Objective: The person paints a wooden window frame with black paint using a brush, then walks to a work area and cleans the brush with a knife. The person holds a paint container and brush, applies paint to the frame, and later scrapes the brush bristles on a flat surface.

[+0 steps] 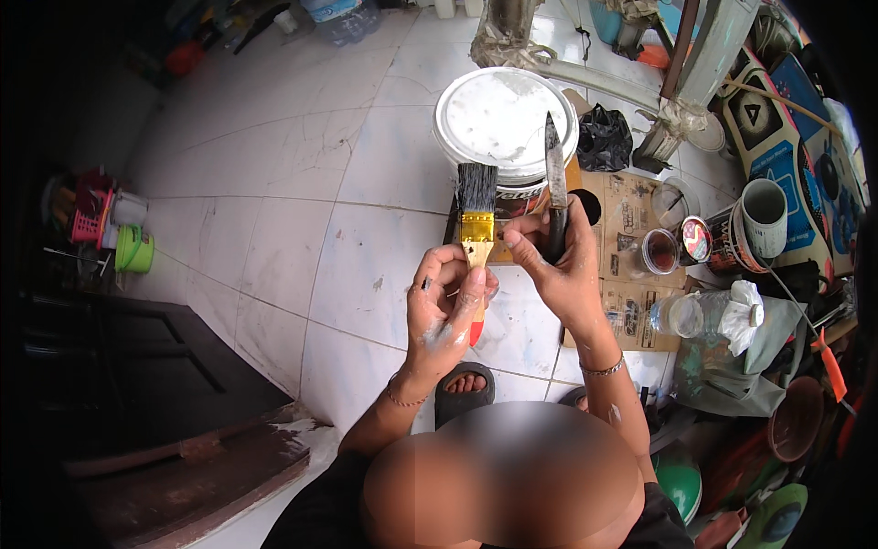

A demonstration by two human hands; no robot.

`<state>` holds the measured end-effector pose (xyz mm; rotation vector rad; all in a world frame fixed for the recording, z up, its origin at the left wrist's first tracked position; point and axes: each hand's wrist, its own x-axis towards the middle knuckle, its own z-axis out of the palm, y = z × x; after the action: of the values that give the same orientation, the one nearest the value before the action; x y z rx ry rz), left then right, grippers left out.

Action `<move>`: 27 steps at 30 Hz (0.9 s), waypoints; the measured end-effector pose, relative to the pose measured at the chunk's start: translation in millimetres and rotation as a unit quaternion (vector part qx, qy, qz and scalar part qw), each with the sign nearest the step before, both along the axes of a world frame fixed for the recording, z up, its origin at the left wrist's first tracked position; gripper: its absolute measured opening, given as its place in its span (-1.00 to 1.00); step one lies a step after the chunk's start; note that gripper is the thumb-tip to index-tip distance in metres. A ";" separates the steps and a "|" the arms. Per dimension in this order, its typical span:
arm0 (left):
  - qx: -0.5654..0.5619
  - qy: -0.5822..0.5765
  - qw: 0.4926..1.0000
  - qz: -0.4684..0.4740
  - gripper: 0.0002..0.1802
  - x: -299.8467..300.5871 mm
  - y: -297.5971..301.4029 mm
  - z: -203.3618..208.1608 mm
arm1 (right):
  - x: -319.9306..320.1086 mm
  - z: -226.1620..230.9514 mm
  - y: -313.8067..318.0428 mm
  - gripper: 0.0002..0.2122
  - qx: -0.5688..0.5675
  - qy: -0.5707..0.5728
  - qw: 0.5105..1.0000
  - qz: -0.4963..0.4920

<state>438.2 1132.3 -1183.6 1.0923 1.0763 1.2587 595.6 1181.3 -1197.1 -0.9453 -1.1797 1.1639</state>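
Observation:
My left hand is closed round the wooden handle of a paintbrush, which points away from me with its dark bristles up and a gold-coloured ferrule. The handle's end is red. In my right hand is a knife with a black handle, its worn blade upright beside the brush. My right thumb and a fingertip come close to the ferrule; whether they touch it I cannot tell. Just beyond both tools stands a large paint bucket with its white, smudged lid on. Paint smears show on my left hand and right forearm.
Flattened cardboard lies to the right under a cup of dark liquid. A clear plastic bottle, a grey-white cylinder and a black plastic bag stand around it. A dark wooden door is at left.

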 end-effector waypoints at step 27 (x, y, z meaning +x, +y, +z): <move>0.025 0.092 0.995 0.017 -0.77 -2.7 53.7 -21.2 | -32.4 -42.4 -0.8 -0.80 0.072 -0.374 0.923 -0.049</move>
<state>435.5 1186.0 -1204.8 1.2530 1.2111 1.2346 563.2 1180.5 -1239.5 -1.3729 -1.7661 0.6159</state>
